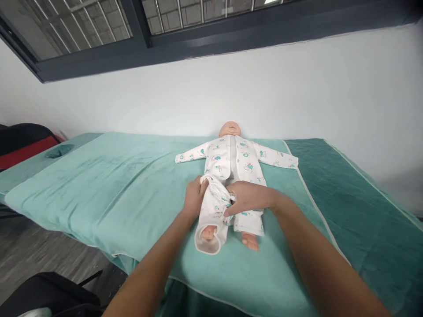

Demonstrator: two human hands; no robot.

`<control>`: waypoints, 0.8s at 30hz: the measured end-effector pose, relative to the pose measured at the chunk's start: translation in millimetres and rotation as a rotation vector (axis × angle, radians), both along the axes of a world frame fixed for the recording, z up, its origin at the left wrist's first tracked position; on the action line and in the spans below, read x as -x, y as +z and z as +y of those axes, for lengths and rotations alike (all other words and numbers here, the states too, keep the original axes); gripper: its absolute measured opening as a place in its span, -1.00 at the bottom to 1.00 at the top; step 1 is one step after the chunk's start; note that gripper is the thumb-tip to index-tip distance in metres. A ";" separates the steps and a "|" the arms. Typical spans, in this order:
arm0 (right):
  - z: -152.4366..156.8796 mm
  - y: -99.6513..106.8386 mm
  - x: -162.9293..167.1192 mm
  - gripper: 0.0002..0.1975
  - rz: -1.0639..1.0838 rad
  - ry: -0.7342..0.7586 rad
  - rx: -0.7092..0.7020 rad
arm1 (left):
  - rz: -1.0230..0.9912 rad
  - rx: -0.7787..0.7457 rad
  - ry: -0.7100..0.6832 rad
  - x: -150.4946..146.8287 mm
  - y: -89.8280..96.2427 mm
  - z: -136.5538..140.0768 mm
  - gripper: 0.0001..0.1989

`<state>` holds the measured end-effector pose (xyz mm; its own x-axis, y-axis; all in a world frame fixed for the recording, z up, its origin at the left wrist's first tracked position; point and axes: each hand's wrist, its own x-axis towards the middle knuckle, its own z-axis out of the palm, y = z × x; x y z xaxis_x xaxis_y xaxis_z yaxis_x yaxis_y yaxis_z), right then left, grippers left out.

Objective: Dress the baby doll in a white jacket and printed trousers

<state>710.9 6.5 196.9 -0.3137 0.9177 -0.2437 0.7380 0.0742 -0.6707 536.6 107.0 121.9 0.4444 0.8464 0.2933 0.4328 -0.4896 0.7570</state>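
Note:
A baby doll [230, 128] lies on its back with its head toward the wall and its arms spread. It wears a white printed jacket [217, 159] and matching pants [214, 207]. My left hand [194, 196] grips the bunched waist of the pants at the outer side of one leg. On the inner side of that same leg, my right hand [246, 197] pinches the cloth between thumb and fingers. One foot [209, 232] shows inside the wide leg cuff. The other foot [250, 241] sticks out past its cuff.
A light green sheet [109, 189] covers the bed, with a darker green cover [357, 189] at the right. White wall [185, 97] and a barred window [178, 17] stand behind. Black chairs [49, 290] are at the lower left and far left.

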 end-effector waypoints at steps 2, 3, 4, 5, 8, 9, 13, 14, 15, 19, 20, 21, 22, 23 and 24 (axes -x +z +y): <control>0.4 -1.7 -0.1 -0.67 0.004 0.016 -0.002 | 0.058 -0.076 0.015 -4.4 -1.7 8.3 -0.60; 0.5 -2.7 0.1 -0.68 0.001 0.008 -0.008 | 0.082 -0.107 0.022 -6.2 -2.5 11.7 -0.61; 0.6 -3.9 0.6 -0.70 -0.008 -0.010 -0.017 | 0.101 -0.134 0.028 -7.7 -3.1 14.4 -0.62; 0.9 -5.2 1.3 -0.72 -0.021 -0.036 -0.032 | 0.113 -0.155 0.035 -9.0 -3.6 16.6 -0.63; 2.5 -9.2 3.7 -0.82 -0.048 -0.118 -0.120 | 0.114 -0.195 0.062 -11.2 -3.8 19.8 -0.67; 3.3 -10.4 4.4 -0.86 -0.051 -0.142 -0.149 | 0.108 -0.198 0.072 -11.6 -3.2 19.7 -0.68; 5.8 -13.9 4.7 -0.92 -0.006 -0.252 -0.173 | 0.062 -0.136 0.092 -10.9 1.9 12.5 -0.70; 6.2 -14.8 4.4 -0.92 0.032 -0.267 -0.158 | 0.031 -0.099 0.104 -9.6 3.2 8.6 -0.73; 6.6 -15.9 3.9 -0.91 0.082 -0.276 -0.143 | -0.014 -0.055 0.128 -7.4 4.3 3.8 -0.75; 9.1 -22.4 2.4 -0.89 0.281 -0.310 -0.100 | -0.255 0.126 0.316 10.7 4.2 -24.4 -0.67; 10.0 -24.2 2.1 -0.89 0.307 -0.324 -0.101 | -0.279 0.156 0.343 16.9 3.4 -32.7 -0.67; 11.0 -25.9 2.0 -0.89 0.322 -0.334 -0.107 | -0.266 0.181 0.325 23.0 2.4 -40.9 -0.68; 11.8 -27.4 1.8 -0.88 0.328 -0.340 -0.115 | -0.219 0.202 0.266 28.7 1.5 -48.8 -0.68; 12.5 -28.5 1.8 -0.87 0.329 -0.344 -0.126 | -0.158 0.214 0.182 33.5 0.8 -55.9 -0.65; 12.9 -29.1 1.7 -0.86 0.324 -0.343 -0.137 | -0.093 0.215 0.094 37.3 0.4 -62.1 -0.62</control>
